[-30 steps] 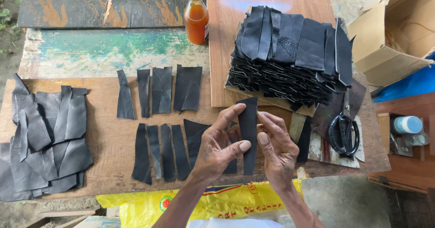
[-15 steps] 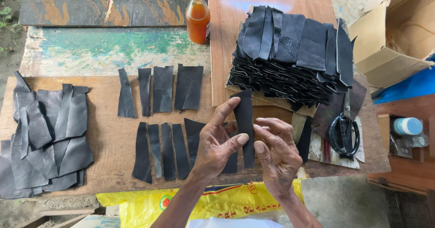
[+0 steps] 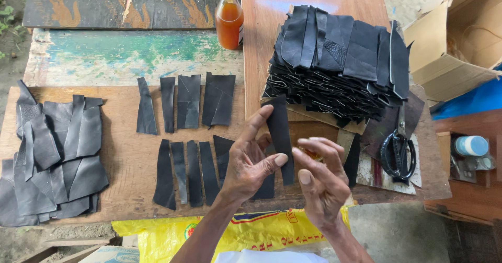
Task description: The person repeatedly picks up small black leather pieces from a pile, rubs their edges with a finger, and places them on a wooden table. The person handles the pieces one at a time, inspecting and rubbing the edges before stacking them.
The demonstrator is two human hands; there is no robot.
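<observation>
My left hand pinches a narrow black leather strip between thumb and forefinger and holds it upright over the wooden board. Just to its right, my right hand hovers with its fingers apart and curled, holding nothing. Beneath and left of my hands lie two rows of cut black strips on the board. A tall stack of black leather pieces sits behind my hands on a brown board.
A loose pile of larger black leather scraps lies at the board's left end. Black scissors rest at the right. An orange liquid bottle stands behind. A cardboard box is at the far right, a yellow sack below.
My left hand has shifted the strip slightly left and up. My right hand has let go of it and dropped lower, its fingers spread.
</observation>
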